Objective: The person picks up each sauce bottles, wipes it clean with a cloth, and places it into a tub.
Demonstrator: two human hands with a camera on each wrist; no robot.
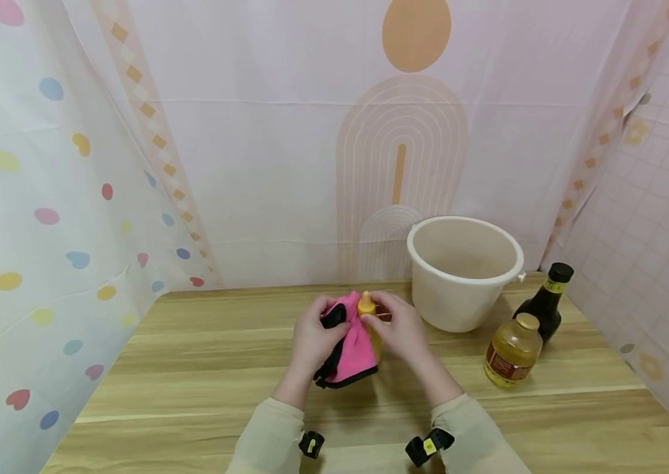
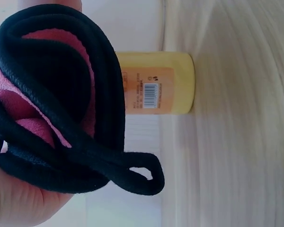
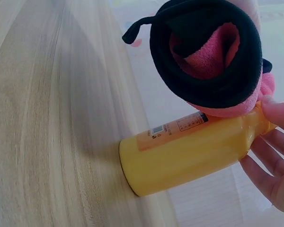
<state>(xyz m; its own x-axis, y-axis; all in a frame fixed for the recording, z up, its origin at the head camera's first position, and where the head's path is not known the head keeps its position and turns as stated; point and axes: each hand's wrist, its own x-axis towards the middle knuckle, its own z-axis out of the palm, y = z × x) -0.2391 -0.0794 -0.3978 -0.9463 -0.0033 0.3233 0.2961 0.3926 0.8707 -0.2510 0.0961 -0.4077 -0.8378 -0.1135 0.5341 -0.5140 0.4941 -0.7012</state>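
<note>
Apparently wiping: left grip [image 1: 318,332] pinches pink, black-edged folded cloth [image 1: 359,347] against yellow cylindrical plastic bottle [image 3: 189,156], inward of the table's [image 1: 210,355] far edge; right grip [image 1: 402,327] clasps the bottle's neck, which further rubbing needs steady.

In the head view we are counting two hands, left hand [image 1: 315,336] toward six o'clock, right hand [image 1: 402,329] toward five; one cloth [image 1: 358,349] toward six; three bottles, yellow bottle [image 3: 194,158] toward five, black bottle [image 1: 543,308] and gold bottle [image 1: 512,345] toward four; one bucket [image 1: 459,299] past three; two bands [image 1: 312,445], toward six and five.
</note>
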